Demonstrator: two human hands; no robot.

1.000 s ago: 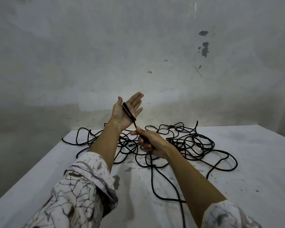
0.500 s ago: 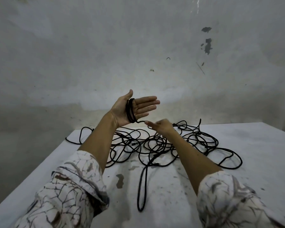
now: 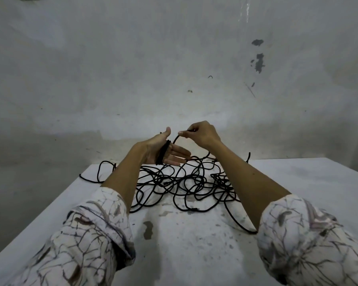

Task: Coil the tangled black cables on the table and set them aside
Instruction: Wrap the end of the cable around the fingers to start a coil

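Stained white table (image 3: 194, 254) carries most of the tangled black cables (image 3: 186, 182), uncoiled. Left hand (image 3: 163, 150), fingers straight and palm up, serves as a former for several wraps (image 3: 163, 154). Right hand (image 3: 202, 134) pinches 1 strand (image 3: 175, 140) overhead, apparently feeding the next turn.
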